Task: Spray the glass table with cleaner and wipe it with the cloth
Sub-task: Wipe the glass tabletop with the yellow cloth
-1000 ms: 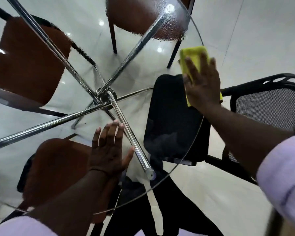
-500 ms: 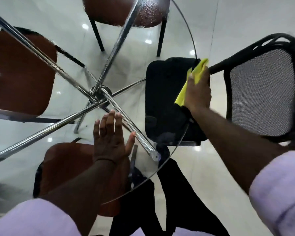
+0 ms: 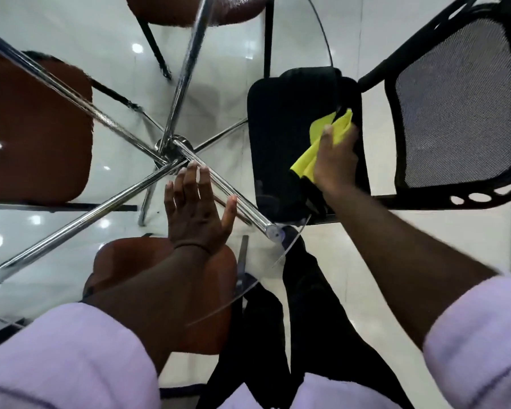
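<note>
Left hand (image 3: 195, 211): lies flat on the glass surface (image 3: 233, 93) by its near edge, fingers (image 3: 189, 184) straight and a little spread, thumb out to the side.
Right hand (image 3: 335, 160): at the right rim, fingers curled round the yellow cloth (image 3: 307, 160).
Cloth: bunched in that grip, over the black mesh chair's (image 3: 455, 98) seat; I can't tell whether it touches the glass.
Below the glass: chrome legs (image 3: 101, 208) meeting at a hub, brown chairs (image 3: 33, 134) tucked under.

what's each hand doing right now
Left hand: open, flat on the glass table.
Right hand: gripping the yellow cloth.
</note>
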{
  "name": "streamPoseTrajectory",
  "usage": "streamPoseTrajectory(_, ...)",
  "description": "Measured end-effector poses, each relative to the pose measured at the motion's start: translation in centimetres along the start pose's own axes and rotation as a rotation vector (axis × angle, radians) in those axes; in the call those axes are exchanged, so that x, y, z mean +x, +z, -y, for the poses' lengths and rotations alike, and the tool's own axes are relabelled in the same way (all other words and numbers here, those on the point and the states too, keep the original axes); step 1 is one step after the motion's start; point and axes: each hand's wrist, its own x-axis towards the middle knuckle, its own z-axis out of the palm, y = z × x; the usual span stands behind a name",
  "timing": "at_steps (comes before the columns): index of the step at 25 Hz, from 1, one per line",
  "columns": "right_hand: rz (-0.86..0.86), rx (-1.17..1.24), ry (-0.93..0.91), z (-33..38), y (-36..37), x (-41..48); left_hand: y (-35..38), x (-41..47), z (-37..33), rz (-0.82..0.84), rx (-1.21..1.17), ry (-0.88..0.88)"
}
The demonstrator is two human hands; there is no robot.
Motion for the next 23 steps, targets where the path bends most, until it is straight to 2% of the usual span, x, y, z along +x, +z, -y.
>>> streamPoseTrajectory(2,0.036,0.084,0.093,-4.5,1.4,-8.0,-0.2,0.1,-0.2,0.012,-0.003,0.002)
streamPoseTrajectory(5,0.102,0.119,0.079,-7.4,2.1,-15.1,-0.1,0.0,-0.3,0.002,-0.002,-0.006)
streamPoseTrajectory(8,-0.033,-0.011,0.007,-4.1,1.4,-6.0,-0.2,0.1,-0.3,-0.004,0.016,0.007)
streamPoseTrajectory(10,-0.027,-0.103,-0.06,0.6,0.7,2.7,-0.3,0.2,-0.3,-0.002,0.032,0.004)
streamPoseTrajectory(12,-0.002,-0.23,-0.188,4.2,0.8,6.8,-0.4,0.2,-0.3,0.0,0.049,-0.002)
streamPoseTrajectory(13,-0.01,-0.323,-0.267,4.3,1.4,6.7,-0.5,0.1,-0.4,0.002,0.06,-0.009)
streamPoseTrajectory(16,-0.18,-0.565,-0.499,-0.9,2.6,0.5,-0.5,0.2,-0.3,-0.008,0.059,-0.01)
streamPoseTrajectory(17,-0.154,-0.593,-0.585,-3.3,2.3,-1.8,-0.3,0.2,-0.2,-0.02,0.06,-0.007)
streamPoseTrajectory(18,-0.084,-0.631,-0.717,-5.1,1.7,-2.9,-0.2,0.3,-0.2,-0.035,0.06,-0.003)
streamPoseTrajectory(20,0.083,-0.756,-1.177,-5.3,0.1,-0.3,0.1,0.4,0.0,-0.06,0.062,0.0)
streamPoseTrajectory(22,0.285,-0.879,-1.59,-1.8,-1.3,5.7,0.3,0.2,-0.1,-0.072,0.069,0.01)
streamPoseTrajectory(23,0.337,-0.931,-1.705,0.6,-1.5,9.1,0.3,0.2,-0.2,-0.081,0.066,0.019)
